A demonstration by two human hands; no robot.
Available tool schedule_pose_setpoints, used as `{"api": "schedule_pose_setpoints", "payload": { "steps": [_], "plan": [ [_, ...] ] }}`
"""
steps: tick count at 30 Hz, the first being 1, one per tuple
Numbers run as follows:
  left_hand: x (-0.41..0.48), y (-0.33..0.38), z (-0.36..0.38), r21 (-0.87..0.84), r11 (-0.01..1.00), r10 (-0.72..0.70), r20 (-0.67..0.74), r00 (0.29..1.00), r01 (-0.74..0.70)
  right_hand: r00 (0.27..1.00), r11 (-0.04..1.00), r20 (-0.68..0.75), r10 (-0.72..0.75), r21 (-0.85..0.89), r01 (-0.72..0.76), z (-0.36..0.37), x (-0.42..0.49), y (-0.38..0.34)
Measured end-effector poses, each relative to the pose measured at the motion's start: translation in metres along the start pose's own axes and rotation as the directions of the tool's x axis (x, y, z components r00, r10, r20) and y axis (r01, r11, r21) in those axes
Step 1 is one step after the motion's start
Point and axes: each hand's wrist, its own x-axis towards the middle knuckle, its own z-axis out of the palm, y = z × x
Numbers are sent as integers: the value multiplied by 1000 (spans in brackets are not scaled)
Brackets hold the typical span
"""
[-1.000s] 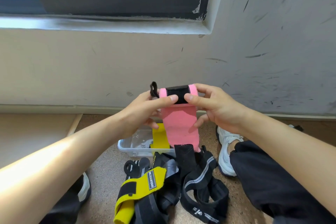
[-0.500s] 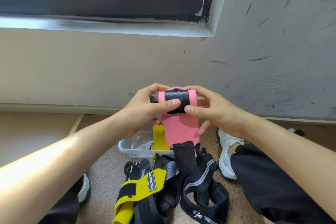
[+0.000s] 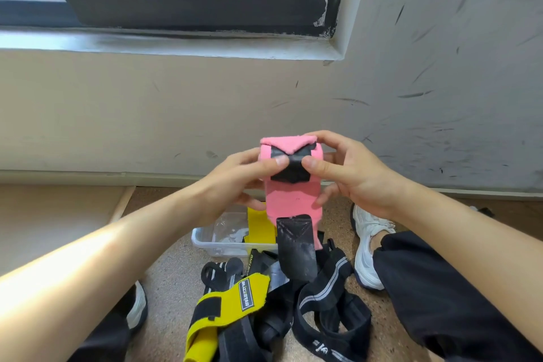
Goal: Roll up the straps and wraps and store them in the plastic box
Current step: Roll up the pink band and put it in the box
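I hold a pink wrap [image 3: 291, 200] up in front of me, its top end rolled over a black patch. My left hand [image 3: 235, 182] and my right hand [image 3: 349, 176] pinch the roll from either side, thumbs pressing on the black patch. The wrap's loose tail hangs down and ends in a black tab [image 3: 295, 247]. Below it, a clear plastic box [image 3: 211, 239] sits on the floor with a yellow wrap [image 3: 260, 226] inside. A pile of black straps [image 3: 320, 303] and a yellow-and-black wrap [image 3: 223, 311] lies in front of the box.
A scuffed wall with a dark window frame [image 3: 191, 3] rises straight ahead. My white shoe [image 3: 365, 244] and black trouser leg [image 3: 440, 288] are at the right, another shoe [image 3: 136, 308] at the lower left. The floor is speckled cork.
The pink wrap's top end has been rolled further over, hiding the small black loop seen earlier, and the hanging tail has become shorter. Both hands have sunk slightly.
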Motion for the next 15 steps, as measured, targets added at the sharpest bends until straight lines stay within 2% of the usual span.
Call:
{"api": "schedule_pose_setpoints", "payload": {
  "steps": [3,10,12,15],
  "plan": [
    [1,0,-3,-15,999,-33,10,999,33,1000,999,7,-23,-22,23,0,-1,4],
    [-2,0,0,-7,1000,28,-30,999,-28,995,988,-6,-98,-121,96,0,-2,5],
    [-4,0,1,-27,1000,15,-28,999,-16,997,986,1,-81,-143,80,0,-2,5],
    [-5,-3,1,-21,1000,18,-30,999,-19,999,998,11,43,-55,-42,0,-2,2]
  ]
}}
